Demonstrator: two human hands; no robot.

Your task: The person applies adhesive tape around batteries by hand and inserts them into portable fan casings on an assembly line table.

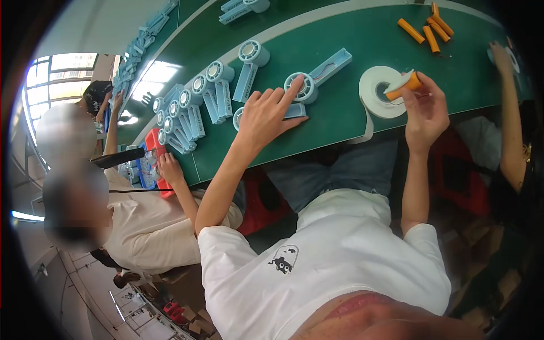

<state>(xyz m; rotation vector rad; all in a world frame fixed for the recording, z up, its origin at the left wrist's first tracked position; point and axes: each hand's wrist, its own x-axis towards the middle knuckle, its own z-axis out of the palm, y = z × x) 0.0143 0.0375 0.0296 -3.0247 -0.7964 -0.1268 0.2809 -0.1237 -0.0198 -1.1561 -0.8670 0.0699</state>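
My left hand (pixel 265 118) lies over pale blue handheld fans, fingers stretched apart. Its index finger touches the round head of an opened fan (pixel 303 88), whose hollow handle points up right with thin wires inside. A second fan (pixel 295 110) lies partly hidden beneath the same hand, beside the thumb. My right hand (pixel 426 110) pinches an orange cylindrical battery (pixel 412 85), raised above the table. A curled white strip (pixel 400 83) clings to the battery's side. Just left of this hand, a roll of white tape (pixel 371 93) lies flat, its loose end hanging over the table edge.
Several loose orange batteries (pixel 429 33) lie at the upper right. Several fans (pixel 195 93) stand grouped on the green table (pixel 334 133) to the left. A co-worker's hand (pixel 169 168) is by a red bin (pixel 153 141). Another person's hand (pixel 501 58) is at far right.
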